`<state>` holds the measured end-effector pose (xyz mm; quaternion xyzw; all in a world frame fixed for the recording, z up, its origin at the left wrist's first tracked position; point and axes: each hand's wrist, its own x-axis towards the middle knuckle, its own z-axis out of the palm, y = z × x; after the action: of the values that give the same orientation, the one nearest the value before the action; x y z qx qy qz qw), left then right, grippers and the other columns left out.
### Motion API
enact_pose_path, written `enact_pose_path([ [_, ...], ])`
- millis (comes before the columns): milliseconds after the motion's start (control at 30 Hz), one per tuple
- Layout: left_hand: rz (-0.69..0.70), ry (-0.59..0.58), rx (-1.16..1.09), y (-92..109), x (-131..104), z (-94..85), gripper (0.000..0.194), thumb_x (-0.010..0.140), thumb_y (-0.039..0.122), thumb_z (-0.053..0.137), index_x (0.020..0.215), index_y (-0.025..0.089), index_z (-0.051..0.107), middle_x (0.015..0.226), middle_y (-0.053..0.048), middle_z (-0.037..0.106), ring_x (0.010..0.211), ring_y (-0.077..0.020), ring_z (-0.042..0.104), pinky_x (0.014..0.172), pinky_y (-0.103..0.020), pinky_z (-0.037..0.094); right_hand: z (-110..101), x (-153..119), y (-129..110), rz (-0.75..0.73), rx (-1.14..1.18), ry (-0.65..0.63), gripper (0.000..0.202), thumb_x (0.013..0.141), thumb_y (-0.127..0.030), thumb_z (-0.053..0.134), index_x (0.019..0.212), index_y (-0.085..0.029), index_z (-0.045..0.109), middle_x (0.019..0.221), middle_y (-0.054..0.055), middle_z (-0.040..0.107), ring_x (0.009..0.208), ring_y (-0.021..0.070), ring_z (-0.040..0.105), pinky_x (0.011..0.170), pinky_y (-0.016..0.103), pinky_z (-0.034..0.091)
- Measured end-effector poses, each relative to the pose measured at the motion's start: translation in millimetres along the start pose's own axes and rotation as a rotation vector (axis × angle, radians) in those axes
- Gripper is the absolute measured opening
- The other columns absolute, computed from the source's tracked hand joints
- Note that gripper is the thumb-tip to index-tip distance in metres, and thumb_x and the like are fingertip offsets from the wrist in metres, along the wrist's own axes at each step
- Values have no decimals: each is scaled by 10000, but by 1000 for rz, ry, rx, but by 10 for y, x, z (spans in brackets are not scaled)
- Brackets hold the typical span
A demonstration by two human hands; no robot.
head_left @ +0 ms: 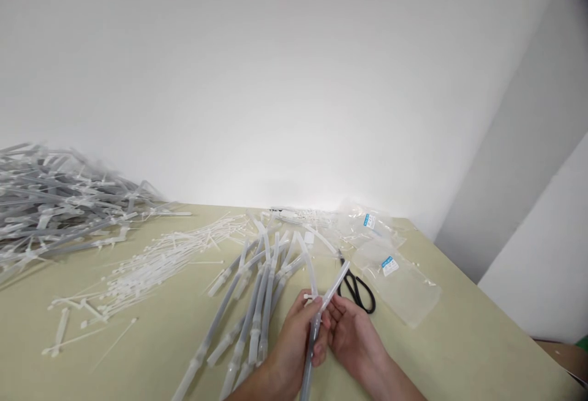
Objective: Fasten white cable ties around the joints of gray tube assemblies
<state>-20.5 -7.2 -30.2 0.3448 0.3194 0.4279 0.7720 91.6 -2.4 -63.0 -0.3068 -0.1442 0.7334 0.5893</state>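
My left hand (296, 333) is wrapped round a translucent Y-shaped plastic tube (307, 379), its thumb pressed at the fork. Two branches rise from the fork; the right one (337, 281) slants up between my hands. A white cable tie (308, 296) shows its small head beside my left fingertips. Against the fork from the right, my right hand (351, 330) has its fingers curled and closed; what they pinch is hidden behind the tube. Left of my hands, several similar branched tubes (257, 303) lie side by side on the table.
Loose white cable ties (151, 269) are spread on the greenish table (463, 340). A large heap of grey tubes (50, 199) fills the far left. Black-handled scissors (356, 288) lie just beyond my right hand, beside clear plastic bags (408, 294) with blue labels. A white wall (294, 82) stands behind.
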Motion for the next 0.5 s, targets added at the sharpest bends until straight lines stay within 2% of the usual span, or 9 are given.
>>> enact_pose_path([
  [133,-64,-80,-86,43,15,-32,299,837,431,441,711,168,506,490,51,411,333,-44,291,325,-186,193,5,0,-22,65,68,10,139,775,-272,611,715,-159,665,639,15,627,586,139,581,649,257,463],
  [200,-94,-70,-105,52,16,-38,335,835,475,440,726,166,508,530,44,445,340,-39,297,329,-188,184,26,-19,-28,60,46,4,130,765,-271,617,731,-157,669,654,24,632,598,151,579,643,263,459],
  [300,-90,-21,-98,55,11,-43,288,816,474,495,787,187,488,609,45,498,338,-30,300,322,-186,172,47,-51,-34,21,-25,-3,104,723,-257,634,708,-159,662,677,29,639,614,156,573,648,269,448],
  [400,-75,-2,-56,64,-5,-42,288,798,480,537,779,206,450,607,65,483,327,-26,284,311,-182,173,49,-69,-63,-99,-211,-39,123,700,-278,644,643,-169,636,628,12,611,606,153,546,620,264,417],
  [500,-25,9,9,78,-19,-43,297,787,470,571,767,208,433,586,80,452,320,-19,258,302,-173,170,57,-70,-115,-294,-475,-39,103,684,-256,698,731,-168,676,571,-22,569,567,124,479,590,244,366],
])
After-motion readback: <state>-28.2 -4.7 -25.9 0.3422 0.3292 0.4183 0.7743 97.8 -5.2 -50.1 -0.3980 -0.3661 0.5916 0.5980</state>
